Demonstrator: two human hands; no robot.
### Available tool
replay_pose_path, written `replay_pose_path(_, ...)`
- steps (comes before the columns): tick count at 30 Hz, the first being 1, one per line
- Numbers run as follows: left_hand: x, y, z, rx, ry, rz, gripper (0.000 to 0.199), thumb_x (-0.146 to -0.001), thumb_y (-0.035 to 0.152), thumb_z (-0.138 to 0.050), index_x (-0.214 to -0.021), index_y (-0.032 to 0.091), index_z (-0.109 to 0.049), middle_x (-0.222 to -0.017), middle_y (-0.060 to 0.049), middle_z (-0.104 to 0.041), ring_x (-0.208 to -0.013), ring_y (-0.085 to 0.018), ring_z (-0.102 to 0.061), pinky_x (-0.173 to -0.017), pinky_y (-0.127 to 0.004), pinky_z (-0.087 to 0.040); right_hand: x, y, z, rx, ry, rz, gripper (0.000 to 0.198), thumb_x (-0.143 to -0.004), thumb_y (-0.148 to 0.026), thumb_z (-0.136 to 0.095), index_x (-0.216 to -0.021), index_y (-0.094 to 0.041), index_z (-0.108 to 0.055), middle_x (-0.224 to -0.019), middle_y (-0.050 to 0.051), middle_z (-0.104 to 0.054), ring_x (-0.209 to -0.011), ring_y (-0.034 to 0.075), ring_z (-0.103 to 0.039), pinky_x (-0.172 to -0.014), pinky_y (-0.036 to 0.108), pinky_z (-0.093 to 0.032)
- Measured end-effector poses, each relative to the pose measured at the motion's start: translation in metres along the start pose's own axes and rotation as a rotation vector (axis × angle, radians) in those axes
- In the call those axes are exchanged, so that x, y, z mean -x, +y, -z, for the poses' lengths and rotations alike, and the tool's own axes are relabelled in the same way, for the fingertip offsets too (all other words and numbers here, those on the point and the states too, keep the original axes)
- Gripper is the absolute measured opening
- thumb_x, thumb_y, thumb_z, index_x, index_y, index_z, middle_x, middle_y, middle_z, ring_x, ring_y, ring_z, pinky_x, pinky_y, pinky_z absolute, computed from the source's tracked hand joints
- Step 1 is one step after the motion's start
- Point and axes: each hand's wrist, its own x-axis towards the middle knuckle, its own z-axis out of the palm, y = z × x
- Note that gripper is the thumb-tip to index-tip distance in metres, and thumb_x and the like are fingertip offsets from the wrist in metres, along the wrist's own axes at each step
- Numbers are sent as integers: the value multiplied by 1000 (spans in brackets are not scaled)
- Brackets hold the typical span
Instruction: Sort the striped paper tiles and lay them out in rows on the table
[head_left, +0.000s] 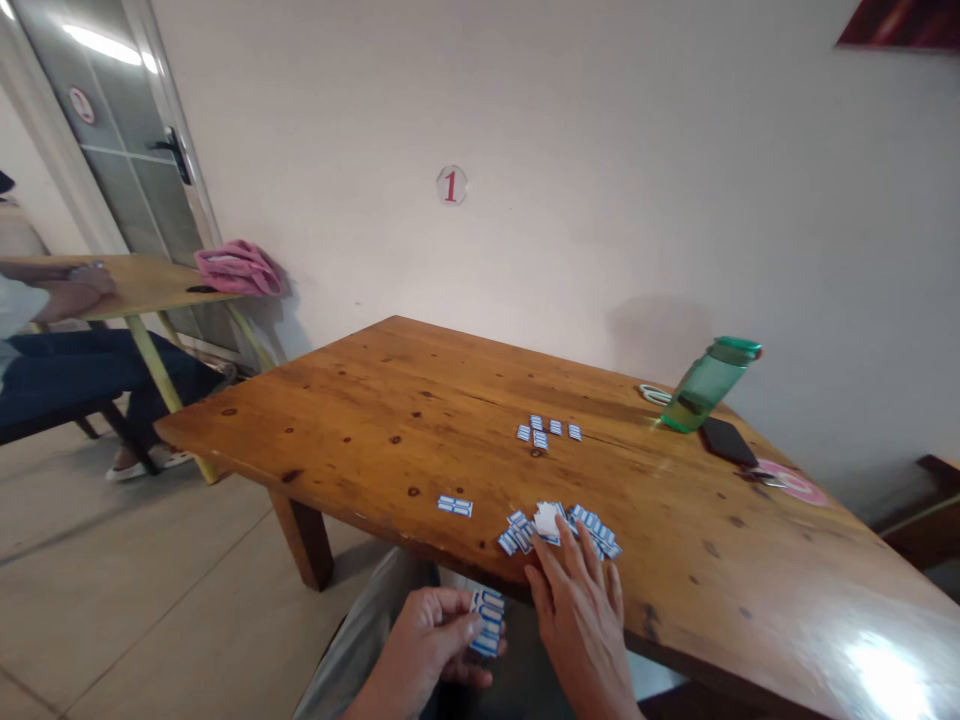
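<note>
Below the front edge of the wooden table (360,400), my left hand (427,640) pinches a small sheet of blue-and-white labels (489,622) between thumb and fingers. My right hand (585,610) reaches over the table edge with its fingers spread. Its fingertips rest at a loose pile of similar label pieces (598,528), partly covering it, and a plain white piece (547,520) lies on top. To the left of the pile is a small strip of labels (454,506). Farther back, several single labels (540,439) lie scattered.
At the right stand a green water bottle (709,385), a dark flat phone-like object (727,442) and a pink round item (791,483). A pale looped object (655,394) lies behind the bottle. Another person (82,285) sits at a table on the left, with a pink cloth (238,268).
</note>
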Motion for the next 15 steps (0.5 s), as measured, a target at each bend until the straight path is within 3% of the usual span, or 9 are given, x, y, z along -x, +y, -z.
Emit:
replay_pose_path(3, -3, -4, 0, -1, -13, 3, 44, -46, 48, -76, -69, 11, -68, -65, -7, -67, -64, -17, -59, -53, -25, -49, 6, 7, -1, 30, 63, -26, 36, -87, -37, -32, -102, -25, -63, -120, 9, -56, -114, 33, -44, -83, 53, -36)
replay_pose_path(8, 0, -3, -3, -15, -35, -20, 41, -52, 47, -74, -72, 11, -69, -67, -7, -67, -64, -15, -59, -54, -24, -49, 3, 10, -2, -26, 143, 23, 35, -87, -36, -35, -99, -20, -64, -107, 10, -63, -104, 27, -52, -81, 41, -41)
replay_pose_path(15, 0, -6, 2, -1, -28, -1, 43, -51, 47, -75, -73, 11, -68, -68, -8, -68, -65, -17, -60, -56, -25, -49, 19, 11, -8, -48, 219, 125, 28, -86, -35, -42, -103, -26, -62, -106, 7, -62, -99, 24, -54, -74, 34, -42)
